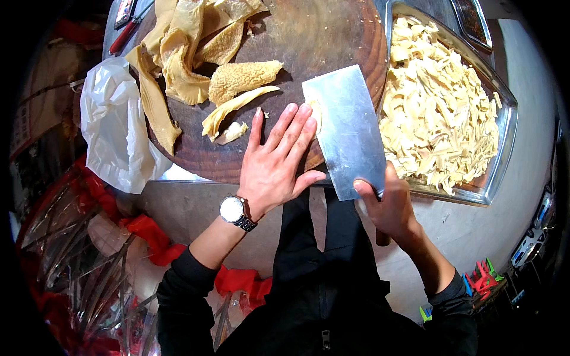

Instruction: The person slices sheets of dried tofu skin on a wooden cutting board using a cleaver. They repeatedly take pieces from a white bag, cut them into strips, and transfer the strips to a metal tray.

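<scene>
My right hand (pixel 389 202) grips a wide-bladed cleaver (pixel 345 129), its steel blade lying nearly flat over the right part of a round wooden chopping block (pixel 311 40). My left hand (pixel 278 155), with a watch on the wrist, rests with fingers spread on the block's near edge. Its fingertips touch a pale piece of food (pixel 316 116), partly hidden by the blade. Just beyond that hand lie a thin yellowish strip (pixel 240 107), a small scrap (pixel 232 133) and a bumpy piece of what looks like tripe (pixel 242 80). Larger folded sheets (pixel 180 49) are heaped at the back left.
At the right, a metal tray (pixel 502 147) holds a pile of sliced pale strips (pixel 438 107). A white plastic bag (pixel 113 129) sits at the block's left edge, near a red-handled tool (pixel 123 36). Another container (pixel 473 22) stands at the back right. Red ribbon and clear wrapping are at lower left.
</scene>
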